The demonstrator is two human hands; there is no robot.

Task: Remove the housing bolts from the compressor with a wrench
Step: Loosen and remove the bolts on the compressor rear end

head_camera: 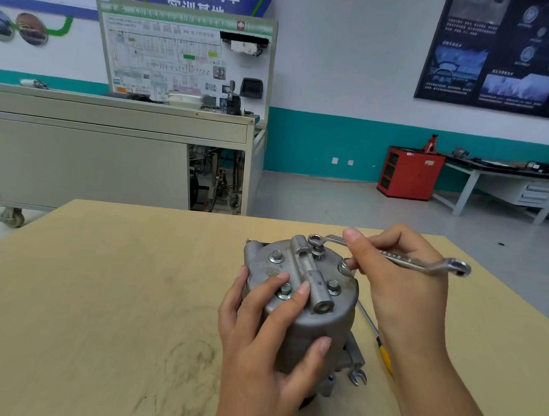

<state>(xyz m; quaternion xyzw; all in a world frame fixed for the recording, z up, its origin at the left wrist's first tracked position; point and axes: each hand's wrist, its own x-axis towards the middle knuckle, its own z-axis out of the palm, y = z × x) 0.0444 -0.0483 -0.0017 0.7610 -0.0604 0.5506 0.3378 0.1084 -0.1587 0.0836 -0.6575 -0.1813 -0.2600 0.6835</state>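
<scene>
A grey metal compressor (320, 330) stands upright on the wooden table (108, 295). Several bolts show on its top housing; one at the far side (318, 249) stands raised out of its hole. My left hand (263, 325) grips the compressor's left side, fingers over the top and thumb on the front wall. My right hand (398, 274) holds a silver double-ended ring wrench (420, 262); its near ring end (314, 239) hovers just above the raised bolt. One finger of that hand touches a bolt (345, 265) at the right rim.
A screwdriver with a yellow handle (383, 351) lies on the table right of the compressor, partly under my right forearm. An open-end spanner (357, 377) lies by the compressor's base. Beyond the table stand a grey training bench, a red cabinet and a workbench.
</scene>
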